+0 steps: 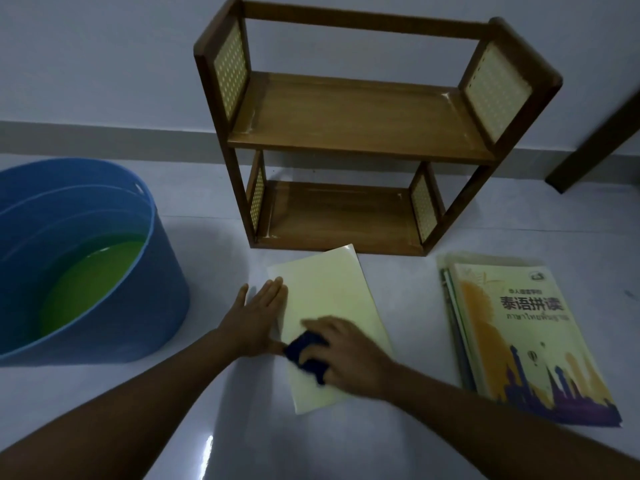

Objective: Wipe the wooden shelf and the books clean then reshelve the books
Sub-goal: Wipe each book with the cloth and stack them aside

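A pale yellow book (329, 299) lies flat on the floor in front of the wooden shelf (353, 133), whose two boards hold nothing. My left hand (258, 317) lies flat with straight fingers on the book's left edge. My right hand (343, 355) grips a dark blue cloth (306, 355) and presses it on the book's lower part. A stack of books (519, 341) with a yellow and purple cover on top lies on the floor to the right.
A blue tub (114, 271) with greenish water stands on the floor at the left. The shelf stands against a pale wall. A dark wooden post (595, 133) leans in at the far right.
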`<state>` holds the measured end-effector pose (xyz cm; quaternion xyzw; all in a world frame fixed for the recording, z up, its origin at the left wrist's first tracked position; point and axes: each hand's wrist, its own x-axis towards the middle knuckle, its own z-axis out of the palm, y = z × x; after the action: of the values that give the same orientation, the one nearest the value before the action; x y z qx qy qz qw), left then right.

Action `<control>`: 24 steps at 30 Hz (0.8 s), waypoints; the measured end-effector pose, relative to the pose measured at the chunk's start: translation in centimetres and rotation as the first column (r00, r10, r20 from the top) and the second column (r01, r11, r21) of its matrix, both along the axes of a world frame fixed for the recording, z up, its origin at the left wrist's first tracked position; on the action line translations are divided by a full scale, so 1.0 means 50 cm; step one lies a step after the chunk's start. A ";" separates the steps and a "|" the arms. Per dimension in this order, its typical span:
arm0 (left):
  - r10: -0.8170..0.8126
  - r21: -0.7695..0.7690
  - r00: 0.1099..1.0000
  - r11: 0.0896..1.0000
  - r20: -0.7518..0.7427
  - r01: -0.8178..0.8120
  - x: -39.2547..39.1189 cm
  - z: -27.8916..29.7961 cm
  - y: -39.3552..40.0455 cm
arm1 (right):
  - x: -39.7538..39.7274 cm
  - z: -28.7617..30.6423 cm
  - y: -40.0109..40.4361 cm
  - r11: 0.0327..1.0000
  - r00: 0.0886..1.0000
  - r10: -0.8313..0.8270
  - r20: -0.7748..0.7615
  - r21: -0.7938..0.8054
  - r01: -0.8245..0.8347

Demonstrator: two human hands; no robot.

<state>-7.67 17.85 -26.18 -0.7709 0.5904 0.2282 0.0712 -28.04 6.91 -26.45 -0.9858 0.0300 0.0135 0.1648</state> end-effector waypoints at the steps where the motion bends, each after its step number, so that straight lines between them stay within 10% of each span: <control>1: 0.004 0.000 1.000 1.000 -0.010 -0.004 0.003 0.000 -0.002 | 0.006 -0.004 -0.030 0.995 0.995 -0.097 0.008 -0.011 0.097; 6: 0.016 -0.018 1.000 1.000 -0.018 -0.017 0.000 0.002 -0.001 | 0.056 0.006 -0.079 0.778 0.780 -0.625 0.004 -0.075 0.624; 12: 0.028 -0.114 0.998 0.993 -0.064 -0.036 0.000 0.001 0.003 | 0.099 0.003 0.009 0.998 0.999 -0.046 0.008 -0.029 0.047; 18: 0.078 -0.059 0.996 0.995 -0.052 -0.081 -0.012 0.021 0.001 | 0.102 0.001 -0.192 0.856 0.859 -0.509 -0.056 -0.135 0.499; 24: 0.038 -0.079 0.998 0.996 -0.059 -0.043 0.000 0.009 0.009 | 0.015 -0.018 0.089 0.980 0.980 -0.195 0.030 -0.016 0.196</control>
<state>-7.67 18.30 -25.73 -0.7781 0.5851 0.2276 0.0185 -27.29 11.37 -27.35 -0.9797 0.1247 -0.0168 0.1563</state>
